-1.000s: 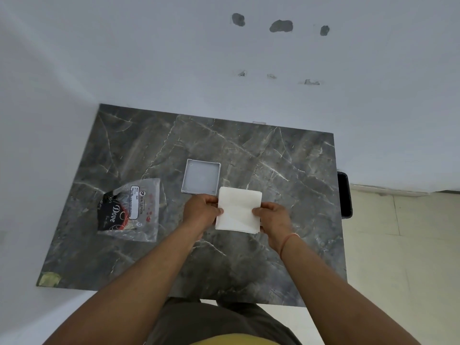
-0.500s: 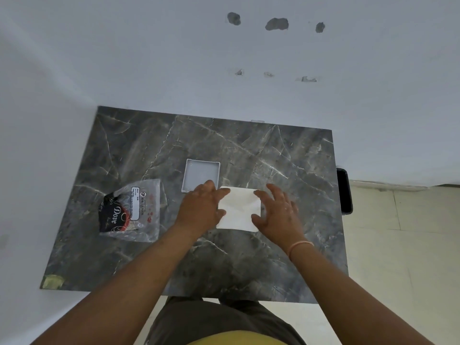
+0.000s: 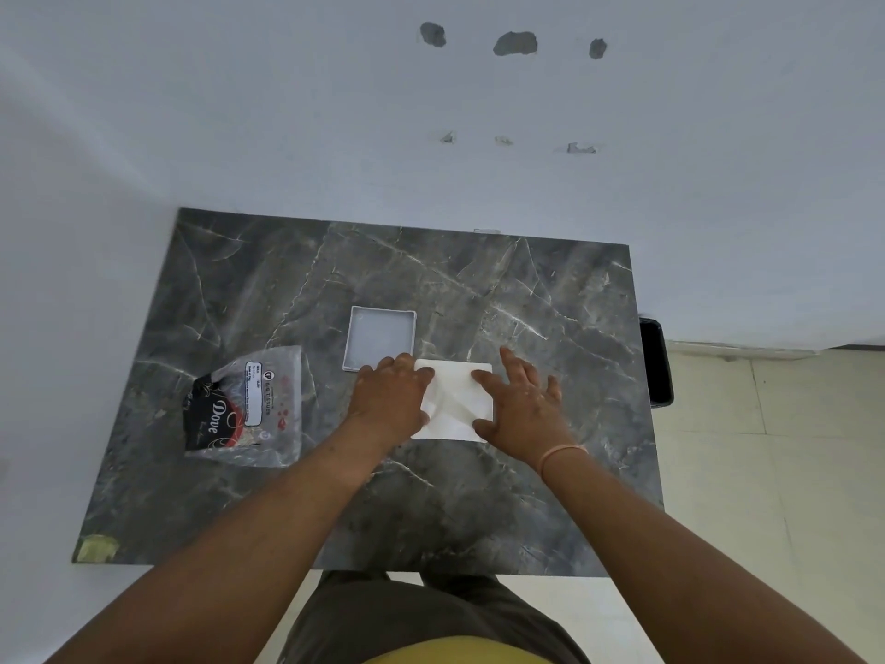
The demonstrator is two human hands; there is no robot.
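The folded white napkin (image 3: 455,400) lies flat on the table (image 3: 527,304) between the hands. The left hand (image 3: 390,400) presses its left edge and the right hand (image 3: 522,409) its right edge, fingers flat, gripping nothing. The square tray (image 3: 380,336) sits just beyond its far left corner, nearer the left hand.

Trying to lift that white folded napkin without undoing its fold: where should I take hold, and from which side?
Probably the near edge, from your own side. The napkin lies flat on the table with the left hand and right hand pressing its side edges, so only the near and far edges are bare; pinch all layers at the near one.
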